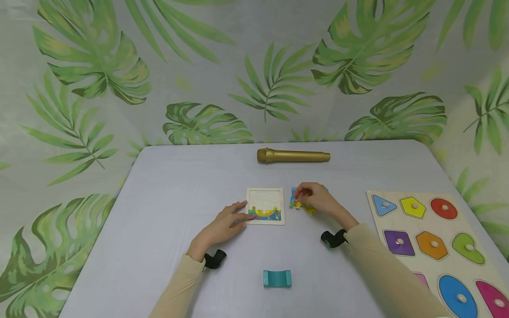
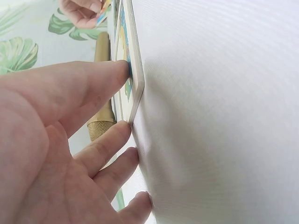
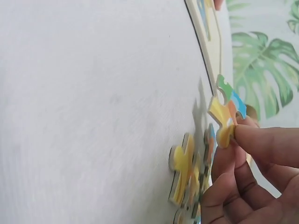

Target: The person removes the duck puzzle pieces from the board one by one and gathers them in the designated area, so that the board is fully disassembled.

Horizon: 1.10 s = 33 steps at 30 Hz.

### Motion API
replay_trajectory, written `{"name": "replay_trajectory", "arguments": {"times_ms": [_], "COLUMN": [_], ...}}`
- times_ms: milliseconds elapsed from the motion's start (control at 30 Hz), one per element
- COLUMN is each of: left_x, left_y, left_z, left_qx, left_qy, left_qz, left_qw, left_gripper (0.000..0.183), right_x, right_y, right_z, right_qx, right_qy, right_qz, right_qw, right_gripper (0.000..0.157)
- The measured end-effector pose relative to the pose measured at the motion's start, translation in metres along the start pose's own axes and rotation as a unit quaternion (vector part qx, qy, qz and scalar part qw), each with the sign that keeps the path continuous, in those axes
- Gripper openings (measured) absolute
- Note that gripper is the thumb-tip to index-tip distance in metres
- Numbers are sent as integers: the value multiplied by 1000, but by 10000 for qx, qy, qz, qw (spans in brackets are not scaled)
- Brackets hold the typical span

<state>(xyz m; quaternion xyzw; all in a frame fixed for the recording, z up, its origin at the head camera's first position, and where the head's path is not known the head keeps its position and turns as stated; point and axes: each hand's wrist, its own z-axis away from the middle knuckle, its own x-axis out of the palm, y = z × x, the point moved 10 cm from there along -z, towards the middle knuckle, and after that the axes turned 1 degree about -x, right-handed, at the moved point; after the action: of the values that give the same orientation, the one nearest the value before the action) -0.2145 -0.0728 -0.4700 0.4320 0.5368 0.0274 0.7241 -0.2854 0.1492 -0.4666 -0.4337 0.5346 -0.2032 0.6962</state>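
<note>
A square wooden puzzle tray [image 1: 265, 198] lies on the table, with colourful pieces filling its lower part and bare wood above. My left hand [image 1: 223, 226] rests at its left side, fingers extended. In the left wrist view the left thumb [image 2: 110, 70] presses on the tray's face, while a fingertip touches its edge. Between thumb and fingers, my right hand [image 1: 321, 199] pinches a jigsaw piece [image 3: 223, 112] coloured yellow, orange, green and blue, raised above the table. Beneath that hand lie several loose jigsaw pieces [image 3: 183, 167], partly hidden by it in the head view.
A gold microphone [image 1: 296, 156] lies behind the tray. Nearer the front sits a teal curved block [image 1: 277, 278]. On the right, a large shape board [image 1: 411, 221] with knobbed pieces extends under the right forearm. Each wrist carries a black camera [image 1: 333, 238].
</note>
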Motion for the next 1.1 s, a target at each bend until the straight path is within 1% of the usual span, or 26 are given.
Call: {"name": "replay_trajectory", "arguments": {"times_ms": [100,333,467,600,733,933,1100], "left_x": [0,2,2,2,1,1,1], "left_y": [-1,-2,-2,-2,-2,-3,-3], "left_z": [0,1,1,1,1,1,1], "left_qx": [-3,16,19,14,-28,-88,-78], "left_qy": [-4,15,26,24,16,13,37], "left_qz": [44,66,95,96,36,21,18], "left_qw": [10000,10000,10000,9999,10000,10000,10000], "left_gripper": [32,32,32,32,32,32,32], "right_x": [-2,-1,0,0,2,10,11], "right_y": [2,3,0,-4,-8,-12,-13], "right_z": [2,2,4,8,11,15,15], "right_qx": [28,-136,-208,-263,-464,-791,-920], "right_qy": [-14,-56,-28,-30,-65,-173,-89], "right_qz": [78,280,449,508,681,1055,1193], "right_qw": [10000,9995,9988,9984,9966,9911,9885], "right_gripper": [10,10,10,9,14,20,21]}}
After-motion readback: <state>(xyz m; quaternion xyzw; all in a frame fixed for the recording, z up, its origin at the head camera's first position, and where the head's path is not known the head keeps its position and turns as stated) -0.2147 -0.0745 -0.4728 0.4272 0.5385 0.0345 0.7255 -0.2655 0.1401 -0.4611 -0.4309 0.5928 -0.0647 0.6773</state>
